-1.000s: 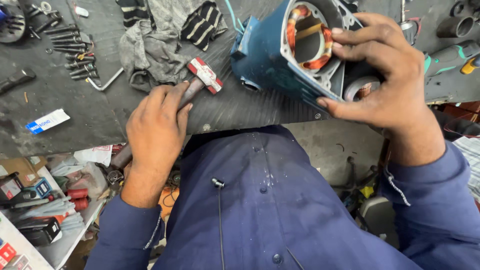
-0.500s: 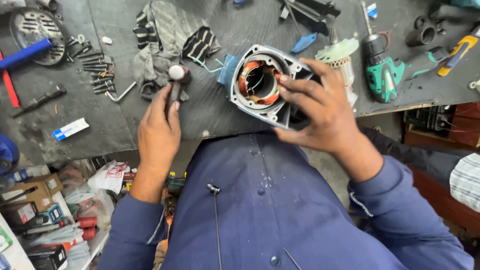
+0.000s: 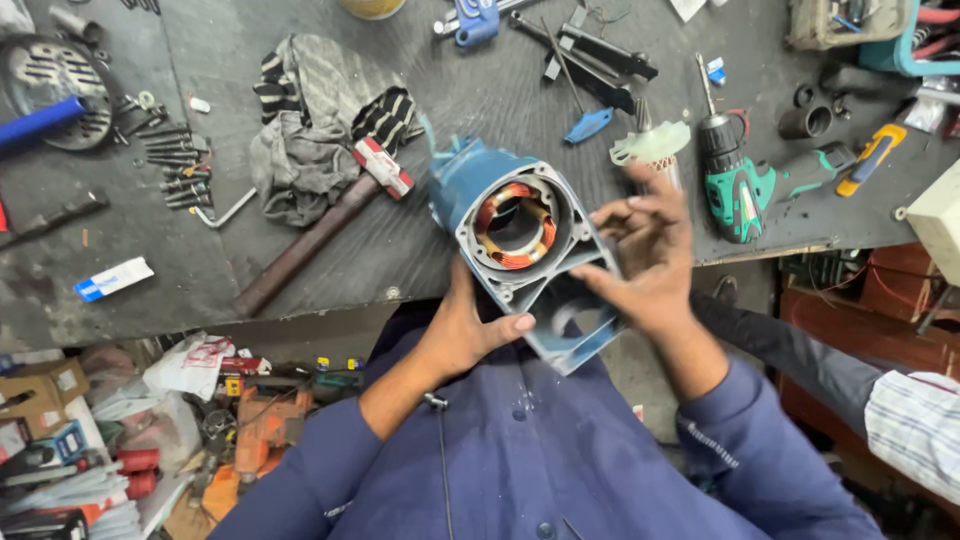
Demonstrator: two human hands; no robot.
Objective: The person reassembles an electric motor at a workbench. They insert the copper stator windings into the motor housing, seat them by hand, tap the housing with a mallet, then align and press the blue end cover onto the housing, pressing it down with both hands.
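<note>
Both hands hold a blue motor housing [image 3: 520, 250] up off the dark workbench [image 3: 440, 90], just in front of the person's chest. The left hand [image 3: 465, 335] grips it from below, thumb pressed along the grey lower edge, fingers wrapped out of sight behind the shell. The right hand [image 3: 650, 255] clasps the right-hand side, fingers spread over the rim and thumb reaching toward the open bottom part. The housing's open face is turned up at the camera, so the ring of copper windings [image 3: 513, 224] shows round a dark bore; its long axis runs from the blue closed end, up and to the left over the bench edge, down and to the right toward the body. The bore lies between the two hands, a little nearer the right one's fingertips. On the bench behind, a hammer [image 3: 320, 225] with a brown handle and a red-and-white head lies slantwise beside a crumpled rag [image 3: 300, 140], well apart from either hand. To the right of the housing a pale green fan wheel [image 3: 650, 145] sits near the right hand's fingers, and a green cordless drill [image 3: 735, 180] lies further right.
</note>
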